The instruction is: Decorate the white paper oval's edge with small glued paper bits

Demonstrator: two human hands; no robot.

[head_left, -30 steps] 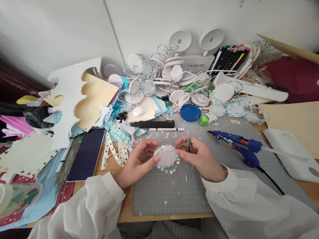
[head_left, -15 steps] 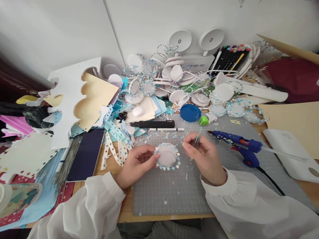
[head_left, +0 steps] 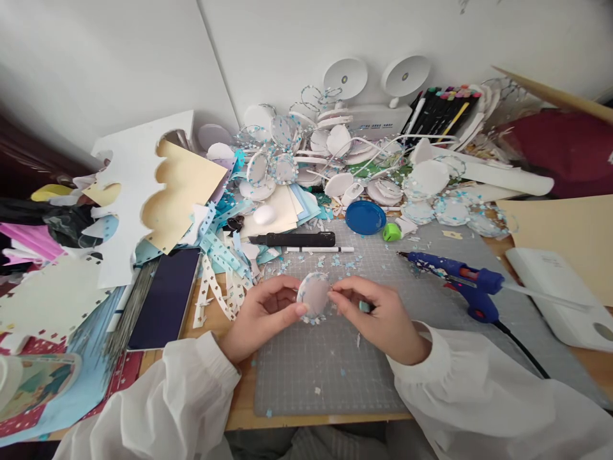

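My left hand (head_left: 268,316) pinches the left edge of a round white disc (head_left: 316,295), thumb in front. Tiny blue and white paper flowers line the disc's rim, and its face is tilted. At the disc's right edge are the fingertips of my right hand (head_left: 378,314), pressed together. Teal tweezers (head_left: 366,306) lie tucked in that hand, mostly hidden by the fingers. Whether the right fingertips also grip the rim, I cannot tell. Beneath both hands lies a grey cutting mat (head_left: 330,377) with loose paper flowers scattered on it.
On the right lies a blue glue gun (head_left: 450,268) with its cord. Behind my hands are a black cutter (head_left: 297,239), a white pen (head_left: 320,249), a blue lid (head_left: 365,218) and a green sharpener (head_left: 391,232). A phone (head_left: 165,299) sits left; decorated discs (head_left: 282,167) pile up behind.
My right hand has come left and down to the disc's right edge. The tweezers, upright before, now sit inside that hand. The disc has been lifted and tilted.
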